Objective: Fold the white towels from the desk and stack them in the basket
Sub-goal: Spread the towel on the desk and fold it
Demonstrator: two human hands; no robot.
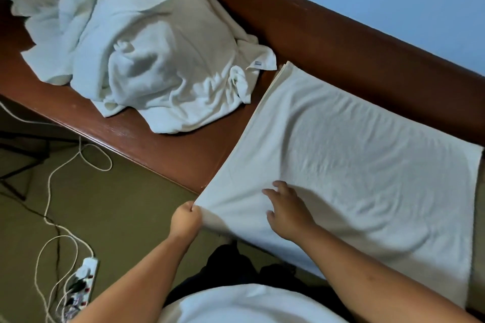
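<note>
Flat towel held taut at the desk edge

From here I see the left hand clamped on its near corner, thumb against curled fingers, to keep it taut; the right hand, fingers spread apart, rests on the cloth, probably smoothing; farther back the unfolded pile waits; no basket in view.

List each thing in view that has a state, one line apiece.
flat towel: spread on the desk, layered at its left edge, near edge overhanging.
towel pile: crumpled, unfolded, on the desk.
left hand: pinches the flat towel's near corner.
right hand: open, fingers spread over the flat towel.
power strip: on the floor, plugs inserted.
</note>
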